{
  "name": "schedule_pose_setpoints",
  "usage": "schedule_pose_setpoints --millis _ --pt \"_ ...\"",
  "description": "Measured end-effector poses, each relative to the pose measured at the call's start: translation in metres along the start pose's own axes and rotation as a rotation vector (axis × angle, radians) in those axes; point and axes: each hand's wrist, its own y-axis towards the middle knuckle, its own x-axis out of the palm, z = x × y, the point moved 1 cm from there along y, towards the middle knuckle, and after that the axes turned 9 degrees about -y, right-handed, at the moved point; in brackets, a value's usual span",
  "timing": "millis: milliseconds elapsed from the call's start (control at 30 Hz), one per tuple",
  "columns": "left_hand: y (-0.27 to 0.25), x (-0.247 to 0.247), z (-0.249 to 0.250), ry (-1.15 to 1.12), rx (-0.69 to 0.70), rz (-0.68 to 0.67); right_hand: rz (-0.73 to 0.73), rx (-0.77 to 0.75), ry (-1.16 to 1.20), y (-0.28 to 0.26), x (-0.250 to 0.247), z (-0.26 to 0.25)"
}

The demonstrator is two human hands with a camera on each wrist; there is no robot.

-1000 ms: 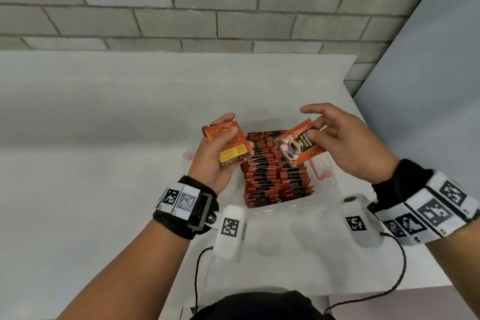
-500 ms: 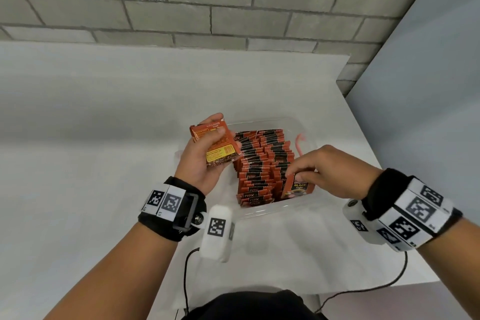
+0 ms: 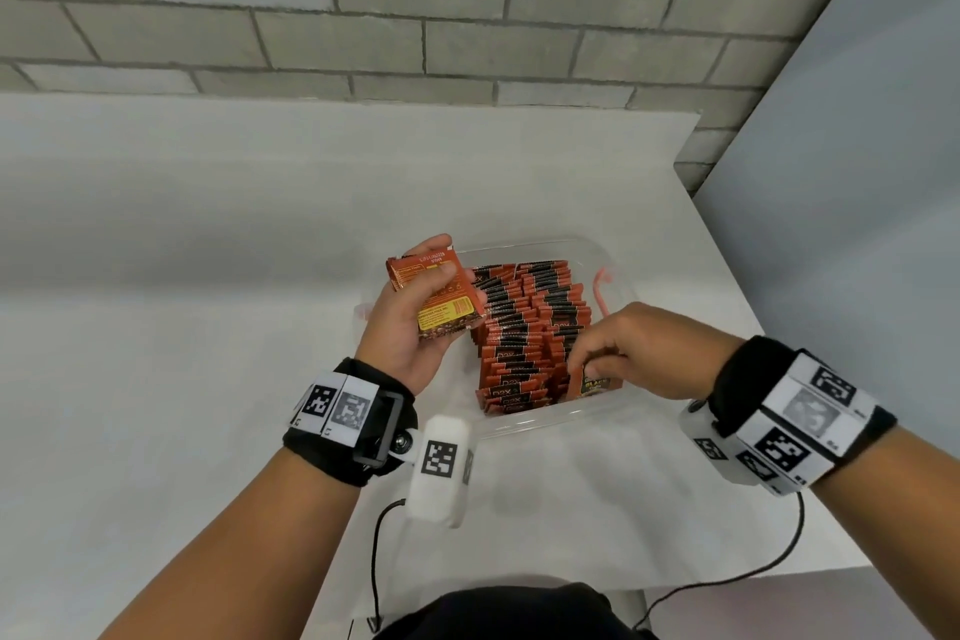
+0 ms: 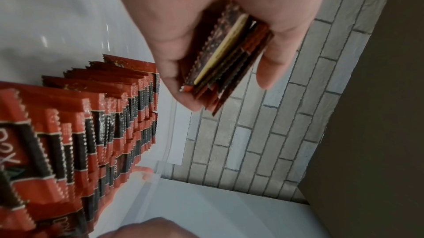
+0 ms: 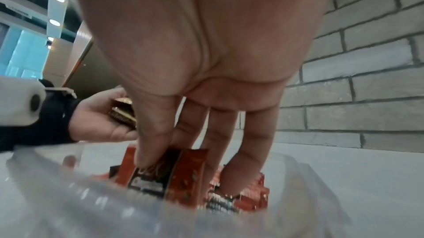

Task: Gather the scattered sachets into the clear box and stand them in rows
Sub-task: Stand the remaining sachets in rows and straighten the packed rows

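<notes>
Seating one sachet (image 3: 592, 379) at the near end of the right-hand row: right hand (image 3: 641, 353) pinches its top edge, thumb on the near face, fingers behind, reaching down into the clear box (image 3: 524, 424). Left hand (image 3: 410, 327) has its grip closed on a small stack of sachets (image 3: 436, 294), held up over the left edge of the box; left wrist view shows several packs edge-on between thumb and fingers.

Box sits on the white bench (image 3: 208, 327), already packed with two rows of upright sachets (image 3: 519, 327), leaning a bit like tiles.

Handling, my read: packs look light, thin and floppy, with a glossy film that is likely slick. Crimped serrated ends are the stiffest part, so pinch there, near the top seam. Squeezing mid-body probably just buckles it. Rows have nothing rigid bracing them, so a sideways nudge could topple neighbours; go in straight down. No loose sachets visible on the bench in the head view.
</notes>
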Motion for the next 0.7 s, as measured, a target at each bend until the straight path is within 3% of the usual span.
schedule_pose_setpoints --millis 300,700 --pt "0.0 -0.001 0.0 0.001 -0.004 0.002 0.085 0.036 -0.18 0.011 0.02 0.004" --pt "-0.001 0.001 0.001 -0.016 -0.02 0.015 0.081 0.059 -0.136 0.019 0.023 0.009"
